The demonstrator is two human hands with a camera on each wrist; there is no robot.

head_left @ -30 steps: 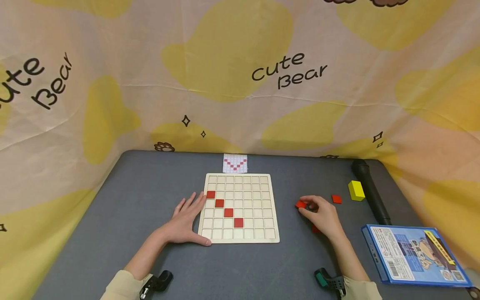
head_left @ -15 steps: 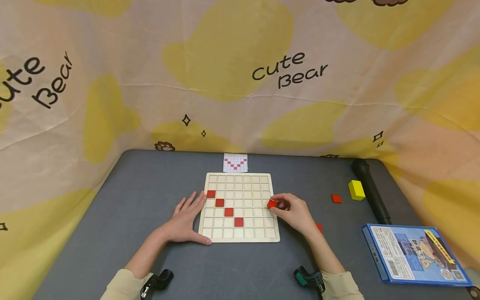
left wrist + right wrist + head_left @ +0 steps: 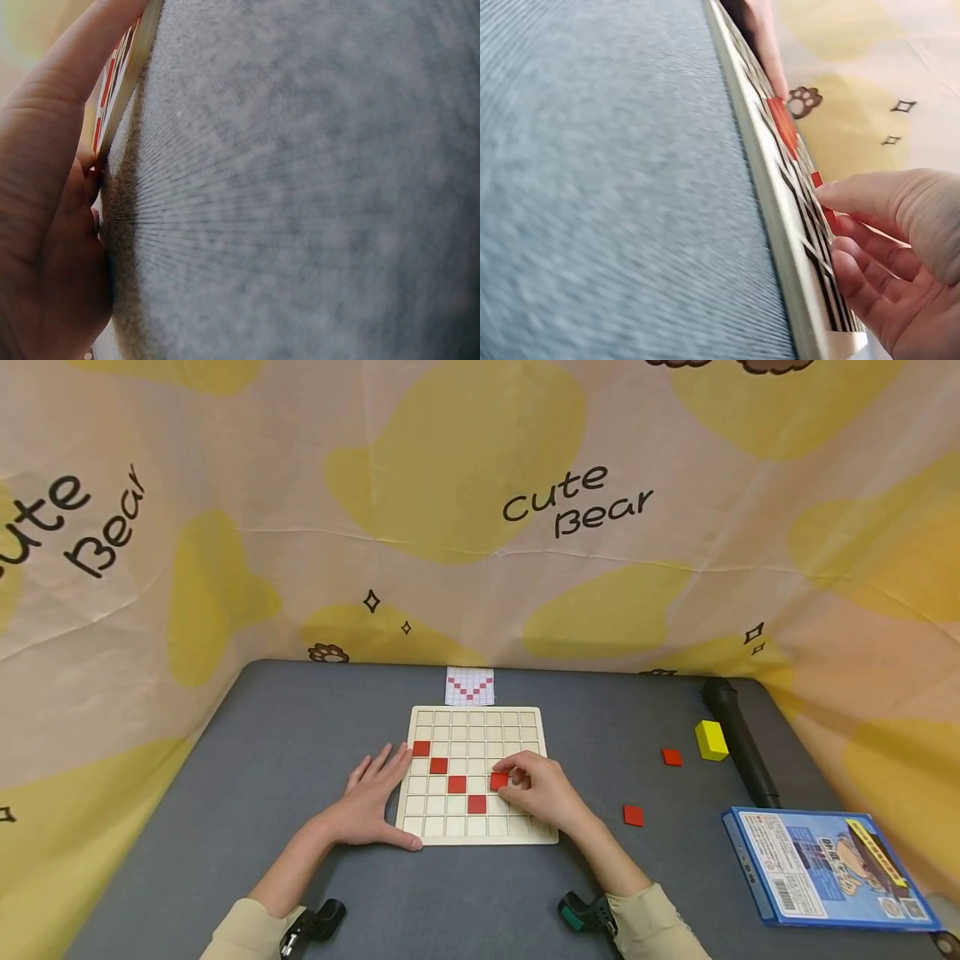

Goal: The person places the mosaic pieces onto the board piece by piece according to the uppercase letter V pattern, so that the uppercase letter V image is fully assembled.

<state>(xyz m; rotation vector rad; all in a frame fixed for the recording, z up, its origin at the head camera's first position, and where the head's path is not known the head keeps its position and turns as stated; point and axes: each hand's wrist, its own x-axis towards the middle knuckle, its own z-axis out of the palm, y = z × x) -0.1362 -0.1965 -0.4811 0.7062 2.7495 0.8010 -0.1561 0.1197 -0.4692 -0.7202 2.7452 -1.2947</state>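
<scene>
A pale square grid board [image 3: 477, 735] lies on the dark grey table. Several red square tiles [image 3: 457, 785] sit in its cells, stepping diagonally from the left edge down toward the middle. My right hand [image 3: 543, 789] pinches another red tile [image 3: 498, 781] between thumb and fingers, at a cell up and right of the lowest placed one. In the right wrist view, that tile [image 3: 830, 219] shows beside the thumb, close to the board's surface. My left hand [image 3: 373, 802] lies with straight, spread fingers along the board's left edge, its thumb at the front left corner.
Two loose red tiles, one nearer [image 3: 633, 816] and one farther [image 3: 672, 757], lie right of the board. A yellow block [image 3: 712, 741], a black cylindrical rod [image 3: 741, 743] and a blue box [image 3: 832, 868] stand farther right. Behind the board is a card [image 3: 470, 686] with a red V pattern.
My right hand has carried the pinched red tile left from the table onto the board, uncovering the nearer loose tile. The left hand has stayed in place.
</scene>
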